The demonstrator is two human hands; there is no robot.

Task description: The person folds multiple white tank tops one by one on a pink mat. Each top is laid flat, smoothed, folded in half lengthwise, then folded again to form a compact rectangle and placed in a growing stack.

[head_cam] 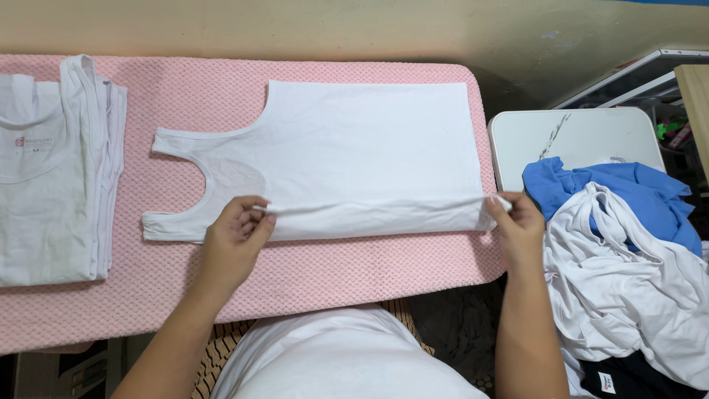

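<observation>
Grip: left hand (235,230) and right hand (517,222) are pinched on the near edge of the vest (354,155).
Risk: uneven pull could skew the fold or wrinkle it on the pink pad (332,273).

A tank top (354,148) lies flat on the padded board (332,273), its straps toward the left, its hem toward the right. The left hand (235,238) pinches the near edge by the armhole; the right hand (517,222) pinches the same edge at the hem corner. A stack of folded tops (52,177) lies on the board's left end. Right of the board, a heap of garments (628,258) rests on what seems a small table (576,137).
</observation>
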